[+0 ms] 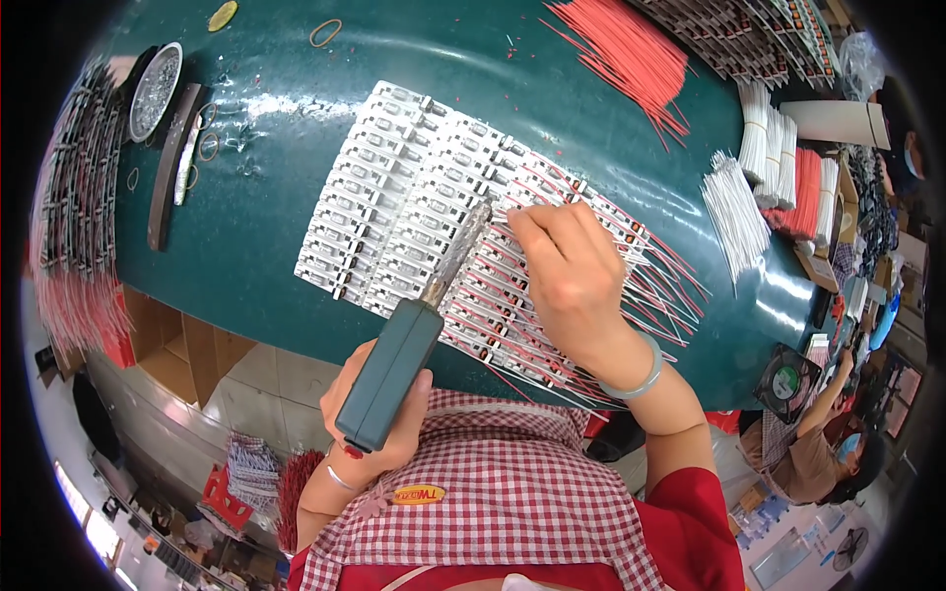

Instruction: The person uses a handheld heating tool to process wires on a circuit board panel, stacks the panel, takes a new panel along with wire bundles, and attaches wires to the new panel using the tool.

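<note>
My left hand (pixel 399 424) is wrapped round a gun-shaped hand tool (pixel 391 369) with a dark green body and a silvery, crusted barrel. Its tip points away from me, over a wide sheet of small white modules (pixel 345 207) in several rows. Beside that tip, my right hand (pixel 572 276) is closed in a pinch just above the modules; what lies between the fingertips is too small to make out. Thin red and white wires (pixel 670 286) run from the right-hand rows and stick out past the sheet, partly under my right hand. The left rows show no wires.
A bundle of red wires (pixel 631 59) lies at the far right, with white wire bundles (pixel 734 217) nearer. At the left stand a dish of bits (pixel 156 94), a dark bar (pixel 175 167) and hanging wired strips (pixel 79 197). A small fan (pixel 788 382) and another person (pixel 813 433) are at right.
</note>
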